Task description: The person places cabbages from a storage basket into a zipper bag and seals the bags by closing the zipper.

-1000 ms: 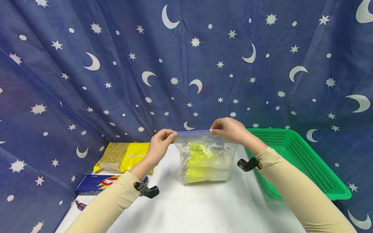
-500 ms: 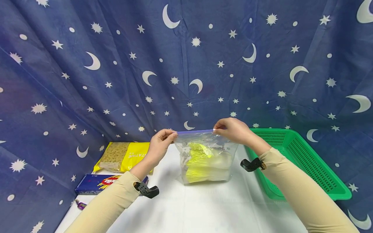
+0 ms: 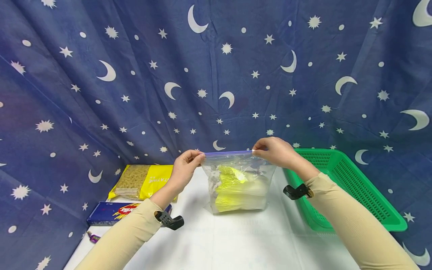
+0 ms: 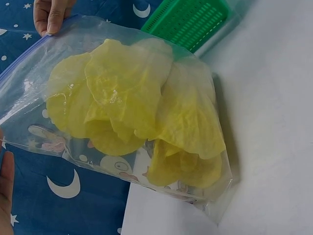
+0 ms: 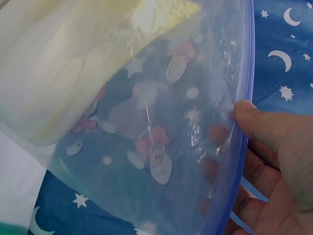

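Observation:
A clear zip bag point(image 3: 210, 187) with a purple-blue zip strip stands upright on the white table, printed with small cartoon figures. Inside lie pale cabbage pieces point(image 3: 236, 187) with yellow leaf ends, whose ruffled leaves point(image 4: 127, 93) fill much of the left wrist view. My left hand point(image 3: 183, 168) pinches the left top corner of the bag. Along the zip strip point(image 5: 247, 63), toward its right end, my right hand point(image 3: 275, 152) pinches with thumb and fingertips. In the right wrist view the thumb lies on the near face, with the fingers behind the plastic.
A green perforated basket point(image 3: 381, 221) stands at the right, partly behind the right forearm. To the left are a yellow pasta bag point(image 3: 156, 180), a blue pasta box point(image 3: 104, 213) and a small purple item point(image 3: 93, 237). A starry blue curtain point(image 3: 216, 75) hangs behind.
My right hand has slid to the right along the zip strip, still pinching it. The left hand and the bag have stayed in place.

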`<state>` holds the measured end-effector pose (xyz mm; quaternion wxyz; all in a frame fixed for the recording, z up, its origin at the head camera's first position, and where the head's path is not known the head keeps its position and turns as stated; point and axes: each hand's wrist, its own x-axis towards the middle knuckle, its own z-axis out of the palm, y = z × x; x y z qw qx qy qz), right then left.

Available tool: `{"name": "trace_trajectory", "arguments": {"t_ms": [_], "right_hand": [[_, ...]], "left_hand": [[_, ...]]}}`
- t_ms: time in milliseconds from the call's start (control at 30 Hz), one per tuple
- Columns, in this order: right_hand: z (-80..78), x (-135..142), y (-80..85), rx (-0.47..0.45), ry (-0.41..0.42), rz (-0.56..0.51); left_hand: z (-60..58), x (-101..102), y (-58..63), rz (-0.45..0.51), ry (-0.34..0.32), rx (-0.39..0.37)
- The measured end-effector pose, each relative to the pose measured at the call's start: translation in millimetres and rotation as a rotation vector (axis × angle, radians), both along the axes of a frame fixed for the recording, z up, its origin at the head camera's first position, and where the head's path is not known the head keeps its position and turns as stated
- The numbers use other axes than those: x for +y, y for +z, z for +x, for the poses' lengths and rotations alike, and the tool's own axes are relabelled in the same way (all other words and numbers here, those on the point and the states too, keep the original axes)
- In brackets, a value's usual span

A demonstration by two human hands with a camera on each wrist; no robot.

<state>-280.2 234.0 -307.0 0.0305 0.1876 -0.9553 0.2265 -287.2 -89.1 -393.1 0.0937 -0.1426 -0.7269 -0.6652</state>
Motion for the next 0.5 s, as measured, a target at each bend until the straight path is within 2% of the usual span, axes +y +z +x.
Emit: {"name": "trace_trajectory", "arguments": {"t_ms": [500], "right_hand": [[2.6, 19, -3.0, -0.017, -0.018, -0.009]], "left_hand": [[2.7, 0, 2.0, 0.002, 0.012, -0.018]]}}
